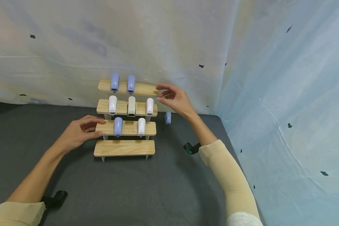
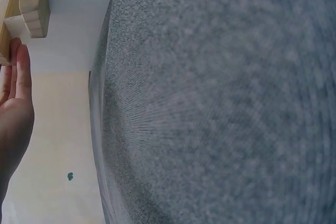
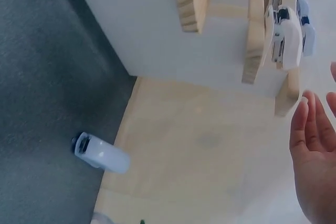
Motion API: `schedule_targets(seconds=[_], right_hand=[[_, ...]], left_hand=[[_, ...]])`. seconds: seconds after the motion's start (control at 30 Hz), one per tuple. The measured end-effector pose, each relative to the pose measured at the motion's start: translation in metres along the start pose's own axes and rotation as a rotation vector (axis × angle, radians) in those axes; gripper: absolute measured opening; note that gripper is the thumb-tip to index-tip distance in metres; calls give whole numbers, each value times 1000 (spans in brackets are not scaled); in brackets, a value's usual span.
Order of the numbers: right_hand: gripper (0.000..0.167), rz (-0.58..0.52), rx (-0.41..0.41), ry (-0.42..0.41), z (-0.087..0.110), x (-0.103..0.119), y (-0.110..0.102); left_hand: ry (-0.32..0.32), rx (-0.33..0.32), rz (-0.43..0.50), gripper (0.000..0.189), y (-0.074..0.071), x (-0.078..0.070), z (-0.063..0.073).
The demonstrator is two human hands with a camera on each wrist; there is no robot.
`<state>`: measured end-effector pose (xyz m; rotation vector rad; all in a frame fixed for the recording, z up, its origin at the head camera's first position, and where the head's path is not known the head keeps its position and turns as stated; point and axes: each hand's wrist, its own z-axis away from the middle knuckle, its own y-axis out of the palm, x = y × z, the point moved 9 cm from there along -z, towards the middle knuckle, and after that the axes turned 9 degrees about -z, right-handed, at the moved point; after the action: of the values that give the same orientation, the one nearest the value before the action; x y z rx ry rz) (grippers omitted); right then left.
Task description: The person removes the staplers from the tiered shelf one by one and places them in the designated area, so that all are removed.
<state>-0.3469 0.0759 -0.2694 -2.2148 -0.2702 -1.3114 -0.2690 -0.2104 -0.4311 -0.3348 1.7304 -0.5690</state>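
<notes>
A stepped wooden display stand (image 1: 124, 148) holds small staplers on its upper three steps. My left hand (image 1: 76, 133) grips the left end of the second step from the bottom, with thumb and fingers at opposite edges. That step carries a blue stapler (image 1: 118, 126) and a white stapler (image 1: 141, 126). Beside the right end of the top step is my right hand (image 1: 176, 99), its fingers loosely extended and fingertips close to the wood; contact is unclear. Two blue staplers, including one (image 1: 131, 83), sit on the top step. Below them stand white staplers (image 1: 112, 104) and a beige stapler (image 1: 131, 106).
Another blue stapler (image 1: 168, 118) lies on the dark grey table (image 1: 147, 194), right of the stand, also visible in the right wrist view. A pale sheet (image 1: 169, 37) hangs close behind the stand, and another side of it runs along the table's right edge.
</notes>
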Motion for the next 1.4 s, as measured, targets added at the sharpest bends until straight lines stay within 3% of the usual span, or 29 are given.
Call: schedule_targets(seconds=[0.33, 0.7, 0.97, 1.4], right_hand=[[48, -81, -4, 12, -19, 1, 12], [48, -54, -35, 54, -29, 8, 26], [55, -75, -2, 80, -51, -21, 42], [56, 21, 26, 135, -65, -27, 53]], left_hand=[[30, -16, 25, 39, 0, -2, 0], [20, -10, 31, 40, 2, -1, -2], [11, -19, 14, 41, -3, 1, 3], [25, -19, 27, 39, -2, -2, 5]])
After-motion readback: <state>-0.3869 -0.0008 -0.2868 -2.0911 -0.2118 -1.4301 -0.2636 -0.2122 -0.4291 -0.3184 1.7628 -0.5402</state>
